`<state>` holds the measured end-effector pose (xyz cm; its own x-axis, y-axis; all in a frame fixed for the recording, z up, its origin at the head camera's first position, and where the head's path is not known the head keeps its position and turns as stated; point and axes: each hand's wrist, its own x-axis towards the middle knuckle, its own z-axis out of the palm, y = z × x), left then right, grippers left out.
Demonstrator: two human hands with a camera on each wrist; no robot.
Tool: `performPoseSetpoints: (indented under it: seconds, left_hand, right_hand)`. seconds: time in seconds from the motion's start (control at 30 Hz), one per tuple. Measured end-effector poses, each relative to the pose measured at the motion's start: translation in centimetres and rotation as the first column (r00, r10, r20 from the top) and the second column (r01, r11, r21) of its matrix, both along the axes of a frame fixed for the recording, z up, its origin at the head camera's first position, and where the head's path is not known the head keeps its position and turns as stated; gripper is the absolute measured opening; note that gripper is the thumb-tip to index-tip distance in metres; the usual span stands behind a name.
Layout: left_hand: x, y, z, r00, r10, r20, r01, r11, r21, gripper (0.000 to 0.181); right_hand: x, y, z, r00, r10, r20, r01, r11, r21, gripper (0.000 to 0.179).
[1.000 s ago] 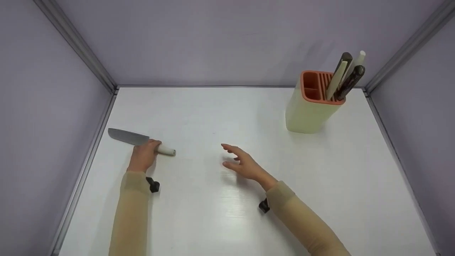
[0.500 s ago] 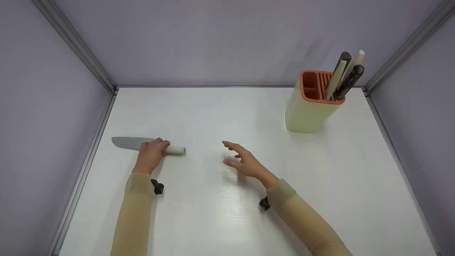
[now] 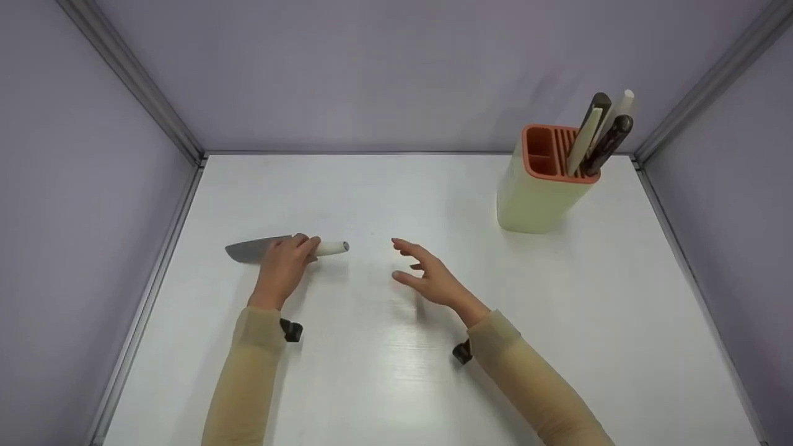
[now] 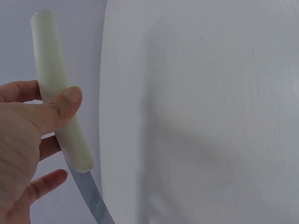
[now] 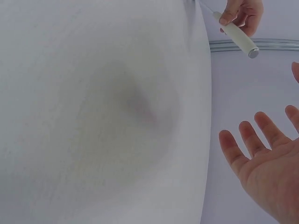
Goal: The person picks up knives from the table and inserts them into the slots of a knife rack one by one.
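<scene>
My left hand (image 3: 285,267) grips a kitchen knife by its cream handle (image 4: 50,56), near the blade end. The thumb crosses the handle in the left wrist view, with fingers behind it. The broad grey blade (image 3: 253,248) points left in the head view, and the handle's butt end points right toward my other hand. Part of the blade is hidden by the left hand. My right hand (image 3: 433,280) hovers over the table with nothing in it, fingers spread, just right of the knife handle (image 5: 238,37).
A cream knife block (image 3: 538,204) with an orange top stands at the back right. Several knives with dark and pale handles (image 3: 610,144) stick up from its slots. Lilac walls (image 3: 372,74) enclose the white table (image 3: 384,192) at the back and sides.
My left hand has moved right with the knife, off the table, and the blade has swung from slanting down-right to slanting slightly up-right. The right hand has shifted slightly up.
</scene>
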<state>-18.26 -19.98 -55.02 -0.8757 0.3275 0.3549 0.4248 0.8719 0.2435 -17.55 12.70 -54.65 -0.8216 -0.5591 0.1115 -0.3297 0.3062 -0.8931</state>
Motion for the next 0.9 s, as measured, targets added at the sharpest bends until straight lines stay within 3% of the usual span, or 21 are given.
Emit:
performPoseSetpoints:
  seconds: [0.17,0.4,0.67,0.9]
  left_hand:
    - [0.3,2.0,1.0,0.995,-0.039,-0.097,0.041,0.999,0.023,0.035]
    - [1.1,5.3,2.7,0.980,-0.070,-0.184,0.084,0.994,0.072,0.037]
    - [1.5,8.5,3.8,0.957,-0.127,-0.261,0.165,0.978,0.129,0.035]
    - [1.6,11.1,4.5,0.950,-0.138,-0.279,0.190,0.968,0.165,0.036]
  right_hand:
    - [0.3,-0.4,1.1,1.000,-0.020,-0.024,0.019,0.999,-0.043,0.063]
    - [1.8,-1.3,5.4,0.999,-0.005,-0.046,-0.001,0.991,-0.132,0.056]
    - [2.2,-1.5,7.3,0.994,-0.056,-0.094,0.028,0.962,-0.270,0.049]
    - [2.3,-1.4,8.1,0.984,-0.143,-0.110,0.092,0.922,-0.375,0.044]
